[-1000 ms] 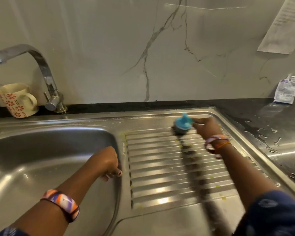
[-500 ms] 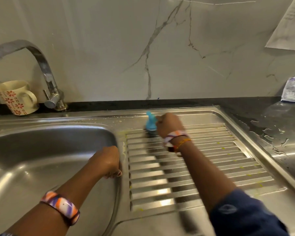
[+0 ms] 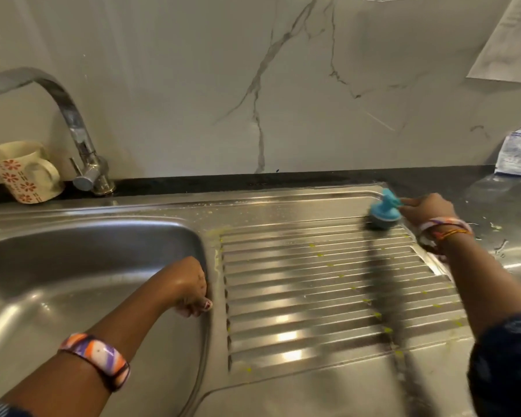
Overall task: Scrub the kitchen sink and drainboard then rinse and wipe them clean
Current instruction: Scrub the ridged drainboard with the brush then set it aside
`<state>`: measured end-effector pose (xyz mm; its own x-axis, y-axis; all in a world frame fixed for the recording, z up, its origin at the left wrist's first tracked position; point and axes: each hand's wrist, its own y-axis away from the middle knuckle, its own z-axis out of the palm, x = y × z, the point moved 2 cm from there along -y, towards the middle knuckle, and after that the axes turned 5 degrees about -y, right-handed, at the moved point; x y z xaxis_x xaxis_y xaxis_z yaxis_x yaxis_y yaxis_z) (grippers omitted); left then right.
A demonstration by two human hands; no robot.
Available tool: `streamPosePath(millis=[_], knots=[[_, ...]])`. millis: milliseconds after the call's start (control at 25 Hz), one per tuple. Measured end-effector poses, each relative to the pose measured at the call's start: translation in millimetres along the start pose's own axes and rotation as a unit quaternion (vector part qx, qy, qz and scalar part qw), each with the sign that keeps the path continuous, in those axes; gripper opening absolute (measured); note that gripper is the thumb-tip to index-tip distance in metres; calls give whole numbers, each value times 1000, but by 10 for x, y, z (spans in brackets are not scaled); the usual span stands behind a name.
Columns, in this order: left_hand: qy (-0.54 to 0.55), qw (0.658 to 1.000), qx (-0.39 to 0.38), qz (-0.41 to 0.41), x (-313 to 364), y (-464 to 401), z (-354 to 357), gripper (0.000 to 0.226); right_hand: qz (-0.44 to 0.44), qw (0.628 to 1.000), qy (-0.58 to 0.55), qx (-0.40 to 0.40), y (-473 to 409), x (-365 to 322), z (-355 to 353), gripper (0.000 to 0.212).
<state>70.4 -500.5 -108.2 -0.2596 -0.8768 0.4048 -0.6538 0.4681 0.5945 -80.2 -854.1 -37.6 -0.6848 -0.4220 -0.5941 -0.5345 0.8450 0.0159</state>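
You work a blue-handled scrubber (image 3: 384, 213) at the far right corner of the steel drainboard (image 3: 313, 296), your right hand (image 3: 427, 207) curled around its knob with the index finger stretched along the top, the dark pad pressed to the metal just beyond the last ridge. Two bangles and an orange thread circle that wrist, and a dark blue sleeve (image 3: 506, 365) covers the forearm nearer you. At the drainboard's left edge, your left hand (image 3: 190, 285) braces on the rim between it and the sink (image 3: 73, 266), fingers curled over the lip and thumb tucked under, holding nothing but the edge; a striped orange and purple bangle (image 3: 98, 358) sits on that wrist. Small yellow-green flecks dot the ridges and the near left corner of the drainboard. Left of the drainboard, behind the sink, a curved chrome tap (image 3: 73, 127) rises from the back ledge, and a cream mug (image 3: 21, 173) with red flower print stands just left of the tap's base. Right of the drainboard, a wet dark counter (image 3: 503, 206) carries a white sachet (image 3: 518, 152) propped against the marble wall (image 3: 253, 85), and a sheet of paper (image 3: 506, 43) hangs above it.
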Motion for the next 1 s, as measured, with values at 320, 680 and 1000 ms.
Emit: streamPosePath(millis=[320, 680, 1000], knots=[[23, 999, -3, -24, 35, 47, 16, 24, -123, 990, -24, -69, 531, -829, 864, 32], [43, 999, -13, -25, -52, 49, -13, 18, -276, 951, 24, -141, 1107, -1454, 1361, 39], [29, 999, -27, -25, 9, 41, 0, 28, -20, 987, 162, -10, -36, 176, -67, 32]])
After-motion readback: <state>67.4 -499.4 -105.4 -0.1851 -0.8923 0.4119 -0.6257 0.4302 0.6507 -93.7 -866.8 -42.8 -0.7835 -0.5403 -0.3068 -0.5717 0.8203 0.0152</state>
